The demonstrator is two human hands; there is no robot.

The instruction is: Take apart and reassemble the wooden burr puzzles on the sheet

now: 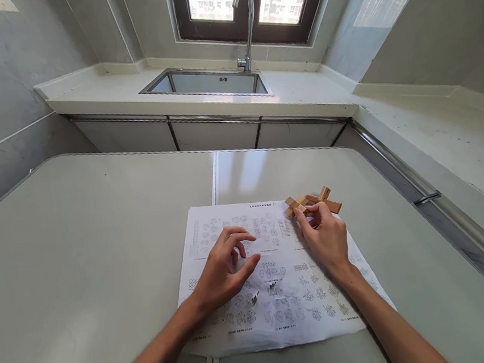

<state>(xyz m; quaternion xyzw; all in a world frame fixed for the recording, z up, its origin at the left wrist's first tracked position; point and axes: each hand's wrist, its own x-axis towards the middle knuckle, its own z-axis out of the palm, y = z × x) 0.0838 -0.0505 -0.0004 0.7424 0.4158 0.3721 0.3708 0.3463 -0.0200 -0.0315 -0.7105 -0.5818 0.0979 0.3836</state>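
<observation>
My left hand [228, 262] hovers over the middle of a printed paper sheet [236, 208], thumb and fingers apart and nothing between them. At the sheet's upper right corner, my right hand [326, 233] pinches a small wooden puzzle piece [302, 209] between thumb and fingertips. Beside and behind those fingers lie more wooden puzzle pieces [324, 193], light and reddish brown, partly covered by the hand. Rows of small puzzle diagrams fill the creased sheet. Two small grey bits [255, 298] show on it below my left hand; what they are I cannot make out.
The sheet lies across the seam of a pale table [103, 246]. Beyond the table, a white counter [297, 88] holds a steel sink [215, 81] and a tall curved tap [248, 27] beneath a window. Another counter [456, 138] with a metal rail runs along the right.
</observation>
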